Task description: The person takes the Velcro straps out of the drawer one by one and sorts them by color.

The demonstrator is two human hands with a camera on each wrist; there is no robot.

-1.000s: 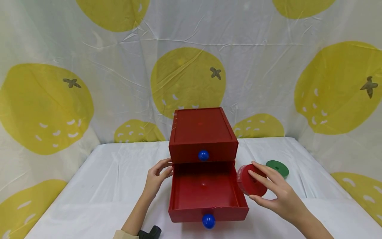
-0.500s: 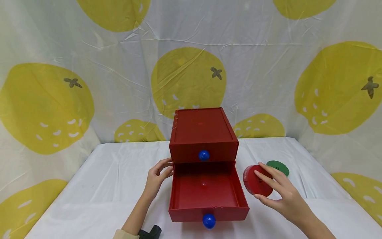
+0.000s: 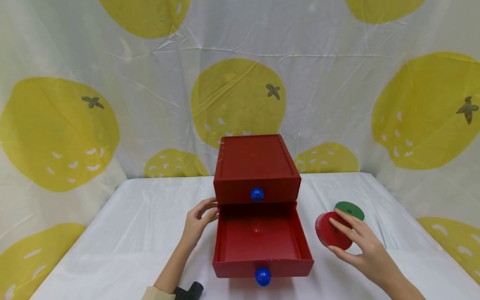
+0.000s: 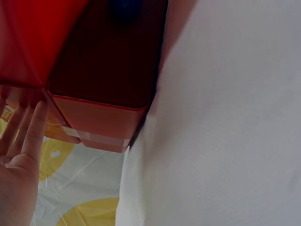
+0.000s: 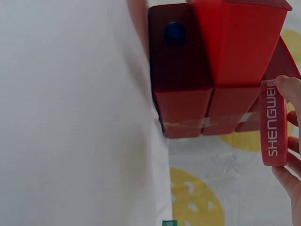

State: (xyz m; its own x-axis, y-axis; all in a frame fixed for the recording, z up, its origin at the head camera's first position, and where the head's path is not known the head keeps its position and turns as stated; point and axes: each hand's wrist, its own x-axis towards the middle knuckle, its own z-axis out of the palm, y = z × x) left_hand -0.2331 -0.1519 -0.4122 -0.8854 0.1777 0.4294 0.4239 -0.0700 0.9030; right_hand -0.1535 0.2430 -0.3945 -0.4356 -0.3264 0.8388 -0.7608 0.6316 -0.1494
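Note:
A red drawer cabinet [image 3: 255,158] stands in the middle of the table in the head view. Its middle drawer [image 3: 258,241] is pulled out, with nothing lying in it. My left hand [image 3: 198,216] rests against the cabinet's left side, fingers extended along the wall in the left wrist view [image 4: 23,150]. To the right of the drawer, my right hand [image 3: 361,246] pinches a red round disc [image 3: 331,233] between thumb and fingers, above the table. White SHENGWEI lettering runs along the rim of the disc [image 5: 273,122] in the right wrist view.
A green disc [image 3: 350,209] lies on the white table cloth just behind the red one. Blue knobs [image 3: 256,194] stick out from the drawer fronts. A white curtain with yellow fruit [image 3: 238,100] hangs behind and at both sides. A black bracket [image 3: 189,291] sits near my left wrist.
My right hand has carried the red disc to the right and slightly down, away from the drawer, closer to the green disc. The left hand and cabinet have not visibly moved.

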